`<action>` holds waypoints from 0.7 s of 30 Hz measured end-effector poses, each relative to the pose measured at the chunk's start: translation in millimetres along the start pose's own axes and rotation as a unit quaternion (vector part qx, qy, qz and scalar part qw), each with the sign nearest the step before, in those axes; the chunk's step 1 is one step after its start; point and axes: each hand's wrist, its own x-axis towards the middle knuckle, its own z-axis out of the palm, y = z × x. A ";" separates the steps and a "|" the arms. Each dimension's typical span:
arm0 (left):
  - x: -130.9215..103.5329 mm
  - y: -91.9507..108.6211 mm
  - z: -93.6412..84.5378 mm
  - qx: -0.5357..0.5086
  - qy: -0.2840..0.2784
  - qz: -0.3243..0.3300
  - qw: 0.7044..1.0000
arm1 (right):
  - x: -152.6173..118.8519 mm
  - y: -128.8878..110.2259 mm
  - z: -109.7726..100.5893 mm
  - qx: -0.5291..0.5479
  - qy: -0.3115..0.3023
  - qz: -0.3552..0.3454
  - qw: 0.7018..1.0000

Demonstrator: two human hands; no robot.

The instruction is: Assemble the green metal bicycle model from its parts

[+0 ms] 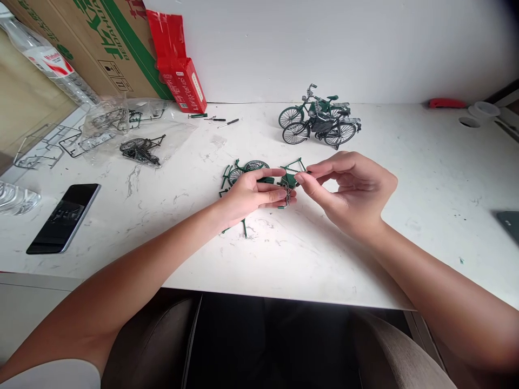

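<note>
Between the thumb and fingers of my left hand (245, 197) is a silver model bicycle handlebar (287, 195) with a green grip at its lower end. A green model bicycle frame (291, 179) shows just past the fingertips; whether it is joined to the handlebar I cannot tell. My right hand (357, 189) is closed in a pinch beside the frame, with a tiny dark bit at its fingertips too small to name. Under and behind my left hand lie green bicycle parts, including a spoked wheel (257, 165) and a thin forked piece (245, 228).
Two assembled model bicycles (320, 121) stand at the back. Plastic bags with dark parts (141, 148), small screwdrivers (228, 123) and a phone (64, 219) lie to the left. A red packet (178, 70), cardboard box (117, 48) and bottle (52, 59) are behind them. A red stapler-like object (447, 103) lies far right.
</note>
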 end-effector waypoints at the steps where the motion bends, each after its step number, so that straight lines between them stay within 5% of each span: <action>1: 0.1 0.0 -0.1 -0.002 -0.001 -0.001 1.000 | 0.1 1.3 -0.3 0.001 -0.002 -0.008 1.000; 6: 0.0 0.6 0.2 -0.010 -0.004 -0.001 1.000 | 4.5 4.3 -2.6 -0.039 -0.019 -0.055 0.998; 12: -1.3 1.1 0.2 -0.006 -0.009 0.000 1.000 | 4.5 -4.7 -2.0 0.014 -0.069 0.023 0.997; 21: 0.5 -1.5 -4.3 -0.018 -0.013 -0.005 1.000 | 6.4 -9.3 -4.9 0.016 -0.044 0.041 0.998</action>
